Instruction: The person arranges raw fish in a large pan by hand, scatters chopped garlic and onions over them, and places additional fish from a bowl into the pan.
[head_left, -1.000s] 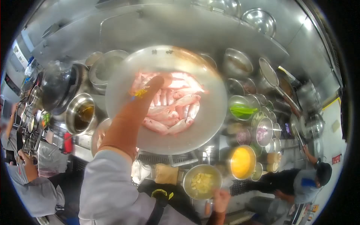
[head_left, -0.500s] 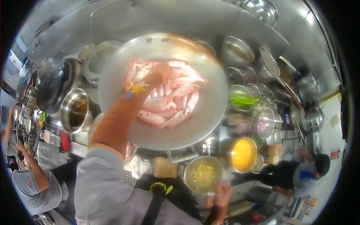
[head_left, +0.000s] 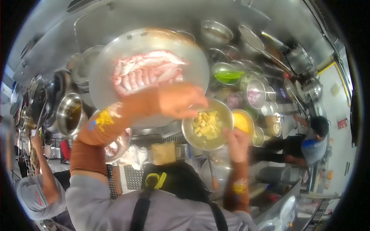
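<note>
A wide metal pan (head_left: 102, 84) holds pink fish (head_left: 144, 75), several of them in a row and others around them. My left hand (head_left: 183, 101) is at the near right of the pan, over the left rim of a metal bowl (head_left: 189, 133); it looks empty, its fingers stretched out and somewhat blurred. The bowl contains yellowish chunks (head_left: 208, 125). My right hand (head_left: 238, 143) grips the bowl's right rim. My left forearm covers the near part of the fish.
A pot of dark liquid (head_left: 71, 115) stands left of the pan. On the right are a bowl of green vegetables (head_left: 228, 75), a container of orange-yellow liquid (head_left: 243, 122) and several small bowls. A cloth (head_left: 163, 153) lies in front. Co-workers stand at far left (head_left: 40, 194) and right (head_left: 314, 144).
My left hand has moved from over the fish rightwards to the bowl of yellowish chunks. My right hand and that bowl have come up closer to the pan. The view has shifted.
</note>
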`<state>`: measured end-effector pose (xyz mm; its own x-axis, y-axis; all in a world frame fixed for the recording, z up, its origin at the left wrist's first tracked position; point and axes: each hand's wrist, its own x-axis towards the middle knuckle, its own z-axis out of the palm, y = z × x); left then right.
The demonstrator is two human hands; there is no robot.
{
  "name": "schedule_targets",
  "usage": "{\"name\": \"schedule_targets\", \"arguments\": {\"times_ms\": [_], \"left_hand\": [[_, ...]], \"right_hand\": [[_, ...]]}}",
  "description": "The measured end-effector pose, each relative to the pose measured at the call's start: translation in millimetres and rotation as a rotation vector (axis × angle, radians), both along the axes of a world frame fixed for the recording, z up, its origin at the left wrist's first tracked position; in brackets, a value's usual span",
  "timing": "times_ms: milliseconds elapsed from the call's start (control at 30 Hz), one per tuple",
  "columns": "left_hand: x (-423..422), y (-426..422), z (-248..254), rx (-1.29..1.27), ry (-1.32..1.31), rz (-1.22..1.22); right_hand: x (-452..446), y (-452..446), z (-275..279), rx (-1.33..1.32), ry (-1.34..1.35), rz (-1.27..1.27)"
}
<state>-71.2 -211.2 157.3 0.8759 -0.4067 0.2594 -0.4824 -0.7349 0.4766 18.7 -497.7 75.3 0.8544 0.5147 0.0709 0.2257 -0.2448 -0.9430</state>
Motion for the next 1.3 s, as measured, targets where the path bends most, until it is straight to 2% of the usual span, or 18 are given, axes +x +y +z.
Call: {"name": "schedule_targets", "arguments": {"times_ms": [33, 133, 200, 267, 367, 533, 633, 667, 733, 800, 867, 933, 1033, 1100, 1133, 1233, 1267, 1300], "left_hand": [[-1, -11, -16, 0.009, 0.020, -0.036], [-8, -49, -30, 0.164, 0.124, 0.228], [-7, -65, -47, 0.116, 0.077, 0.265], [1, -66, -71, 0.065, -0.031, 0.274], [-5, -67, -58, 0.031, 0.057, 0.329], [1, -79, -81, 0.081, -0.081, 0.433], [18, -64, -77, 0.077, 0.082, 0.498], [26, -46, -80, 0.087, -0.009, 0.435], [36, -16, -52, -0.290, 0.057, 0.282], [53, 23, -33, -0.602, 0.126, 0.266], [60, 59, 0, -0.644, -0.022, 0.313], [60, 85, 27, -1.089, 0.258, 0.484], [84, 145, 6, -1.469, 0.150, 0.671], [89, 164, -4, -1.428, 0.060, 0.709], [92, 175, -11, -1.407, 0.016, 0.728], [88, 232, -41, -0.737, 0.020, 0.957], [83, 236, -41, -0.621, 0.070, 1.051], [67, 220, -20, -0.502, 0.117, 1.142]], "right_hand": [[-1, 9, 2, 0.009, -0.007, 0.025], [-9, 33, 16, 0.078, 0.082, 0.061], [-4, 40, 1, 0.163, 0.069, 0.078], [1, 41, -4, 0.130, 0.049, 0.044], [2, 44, -6, 0.168, 0.118, 0.067], [-7, 48, 5, 0.159, 0.131, 0.096], [0, 56, 6, 0.148, 0.212, 0.094], [3, 59, 6, 0.158, 0.214, 0.087], [7, 64, 12, 0.196, 0.239, 0.081], [13, 63, 4, 0.241, 0.251, 0.075], [18, 55, -6, 0.258, 0.301, 0.074], [17, 43, -18, 0.295, 0.144, 0.076], [20, 22, -31, 0.219, 0.087, 0.061], [13, 4, -13, 0.114, 0.271, -0.048], [8, -3, -5, 0.150, 0.288, -0.059], [6, -25, -16, 0.192, 0.304, -0.146], [7, -33, -20, 0.213, 0.297, -0.146], [7, -40, -23, 0.195, 0.296, -0.161]]}}
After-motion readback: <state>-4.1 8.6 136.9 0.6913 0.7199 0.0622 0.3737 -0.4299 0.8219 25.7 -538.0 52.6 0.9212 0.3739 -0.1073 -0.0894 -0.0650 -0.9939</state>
